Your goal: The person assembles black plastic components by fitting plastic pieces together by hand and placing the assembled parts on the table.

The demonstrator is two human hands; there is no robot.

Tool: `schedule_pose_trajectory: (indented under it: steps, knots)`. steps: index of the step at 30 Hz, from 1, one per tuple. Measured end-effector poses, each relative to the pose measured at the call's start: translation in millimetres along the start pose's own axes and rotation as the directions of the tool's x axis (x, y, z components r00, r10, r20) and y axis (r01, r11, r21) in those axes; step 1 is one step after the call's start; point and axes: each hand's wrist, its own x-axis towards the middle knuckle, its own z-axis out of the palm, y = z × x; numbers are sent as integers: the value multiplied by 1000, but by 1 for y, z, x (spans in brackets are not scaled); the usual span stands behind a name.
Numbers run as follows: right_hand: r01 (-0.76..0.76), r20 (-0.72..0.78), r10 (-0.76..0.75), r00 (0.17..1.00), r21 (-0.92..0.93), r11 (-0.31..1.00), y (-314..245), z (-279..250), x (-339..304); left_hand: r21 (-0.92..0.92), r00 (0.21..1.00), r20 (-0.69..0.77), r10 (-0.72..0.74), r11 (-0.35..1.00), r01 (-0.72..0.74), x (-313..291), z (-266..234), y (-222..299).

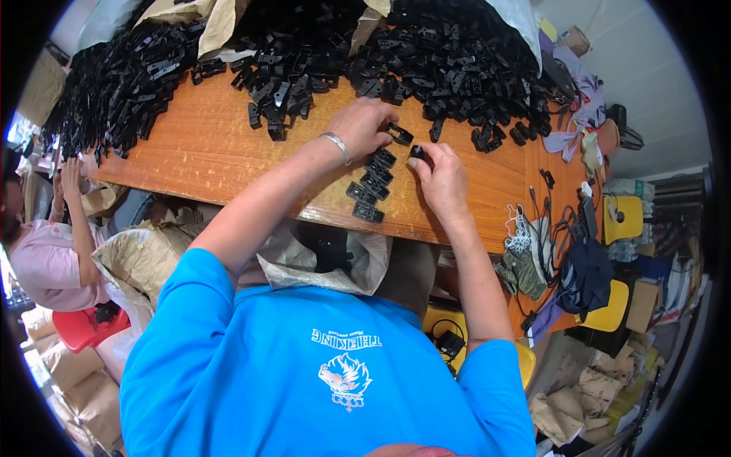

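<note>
Parts of black plastic (472, 76) lie in three heaps along the table's far side, and a short line of about five small pieces (373, 185) runs between the two hands. The right hand (443, 181) pinches one black part (416, 151) between thumb and fingertips. The left hand (361, 126) has its fingers bent close beside one rectangular frame (400, 134); whether it grips the frame, I cannot tell. The table (263, 169) is orange-brown wood. At left, one co-worker (49, 259) is on one red chair (80, 331); at right, at least two yellow chairs (624, 218) stand near a pale wall (655, 84).
</note>
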Motion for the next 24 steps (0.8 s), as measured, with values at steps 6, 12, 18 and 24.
schedule_pose_trajectory:
  steps: [6, 12, 18, 24]
  knots:
    - [140, -107, -157, 982, -146, 979, -12, 4, 27, 39, 999, 39, -29, 999, 27, 6, 1, -1]
    - [231, -77, -255, 964, -237, 944, -12, 17, 47, 23, 998, 35, -55, 998, 54, 7, 2, -1]
    - [287, -28, -303, 953, -245, 926, -10, 17, 46, 19, 999, 14, -44, 999, 43, 4, 3, -4]
    - [280, -30, -293, 956, -223, 934, -9, 18, 42, 15, 999, 21, -49, 999, 48, 4, 4, -1]
